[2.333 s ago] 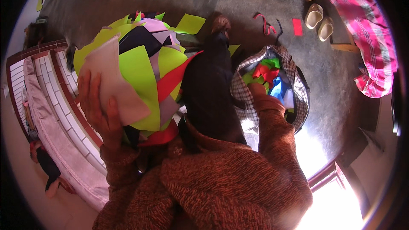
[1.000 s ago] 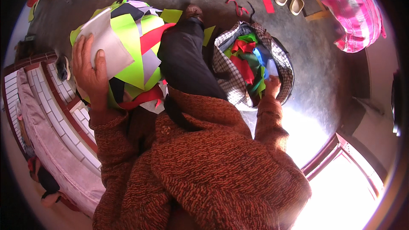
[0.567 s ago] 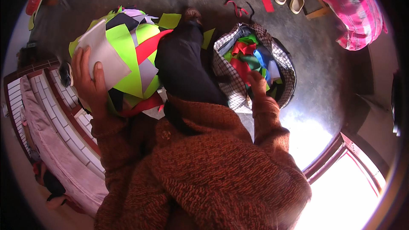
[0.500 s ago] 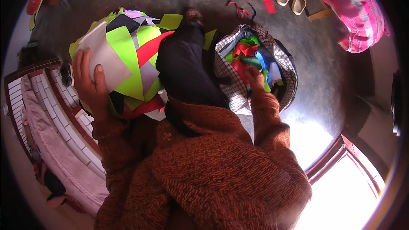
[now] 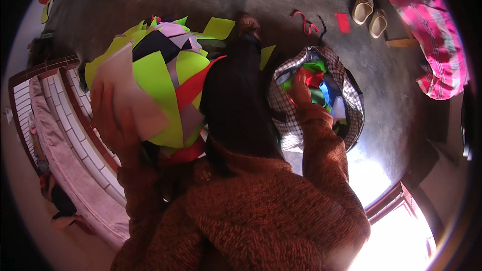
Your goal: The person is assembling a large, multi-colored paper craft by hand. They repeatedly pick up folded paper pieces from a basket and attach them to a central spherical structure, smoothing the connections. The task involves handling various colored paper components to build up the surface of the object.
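A big rounded pile of cloth-like pieces in lime green, red, grey and black [image 5: 155,78] bulges beside my left leg. My left hand [image 5: 113,125] lies against its near left side, fingers stretched and thumb apart over a pale piece [image 5: 135,95]. To the right of my leg, a checked cloth bag [image 5: 285,123] gapes, holding green, red, blue and white scraps [image 5: 317,83]. My right hand [image 5: 301,88] reaches inside, at the bag's left side, touching the scraps next to a red one. Its fingertips are partly hidden and blurred.
Lime pieces [image 5: 218,28] lie near my foot. Farther off on the floor are a red strip [image 5: 305,22], a red rectangle [image 5: 343,22] and pale clogs [image 5: 362,10]. A pink plaid cloth [image 5: 427,25] hangs at the far right. White-tiled steps [image 5: 65,110] stand at left.
My right hand has moved farther into the bag, toward its far left side. The left hand stays on the pale piece. The whole view has shifted, so things appear lower and farther right.
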Available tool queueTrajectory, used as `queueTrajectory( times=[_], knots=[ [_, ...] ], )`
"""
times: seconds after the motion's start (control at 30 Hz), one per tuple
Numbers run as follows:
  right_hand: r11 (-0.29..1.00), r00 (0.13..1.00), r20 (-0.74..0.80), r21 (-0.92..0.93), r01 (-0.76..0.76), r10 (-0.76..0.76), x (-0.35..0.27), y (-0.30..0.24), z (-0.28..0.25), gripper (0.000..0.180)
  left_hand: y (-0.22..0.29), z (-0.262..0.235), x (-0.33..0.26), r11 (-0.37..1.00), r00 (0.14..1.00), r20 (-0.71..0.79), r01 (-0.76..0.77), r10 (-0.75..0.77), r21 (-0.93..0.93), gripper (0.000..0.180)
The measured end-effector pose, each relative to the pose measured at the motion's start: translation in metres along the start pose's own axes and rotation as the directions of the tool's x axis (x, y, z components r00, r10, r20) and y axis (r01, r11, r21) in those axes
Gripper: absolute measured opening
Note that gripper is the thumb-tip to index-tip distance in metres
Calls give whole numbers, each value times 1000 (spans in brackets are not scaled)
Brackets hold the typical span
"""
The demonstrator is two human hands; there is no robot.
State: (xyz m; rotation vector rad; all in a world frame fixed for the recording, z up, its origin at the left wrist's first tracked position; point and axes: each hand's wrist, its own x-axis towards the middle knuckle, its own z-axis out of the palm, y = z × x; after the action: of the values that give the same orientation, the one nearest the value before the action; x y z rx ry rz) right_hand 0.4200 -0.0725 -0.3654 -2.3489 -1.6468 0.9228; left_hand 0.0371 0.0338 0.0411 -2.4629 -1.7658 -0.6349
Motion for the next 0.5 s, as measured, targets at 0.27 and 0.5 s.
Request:
queueTrajectory(
  times=[0.27, 0.5],
  knots=[
    [938, 962, 272, -335, 87, 8, 7, 22, 32, 47, -12, 0, -6, 999, 999, 41, 17, -18, 35, 48],
    [752, 975, 133, -620, 223, -179, 16, 59, 74, 40, -12, 2, -1, 999, 997, 59, 42, -41, -24, 49]
  ],
)
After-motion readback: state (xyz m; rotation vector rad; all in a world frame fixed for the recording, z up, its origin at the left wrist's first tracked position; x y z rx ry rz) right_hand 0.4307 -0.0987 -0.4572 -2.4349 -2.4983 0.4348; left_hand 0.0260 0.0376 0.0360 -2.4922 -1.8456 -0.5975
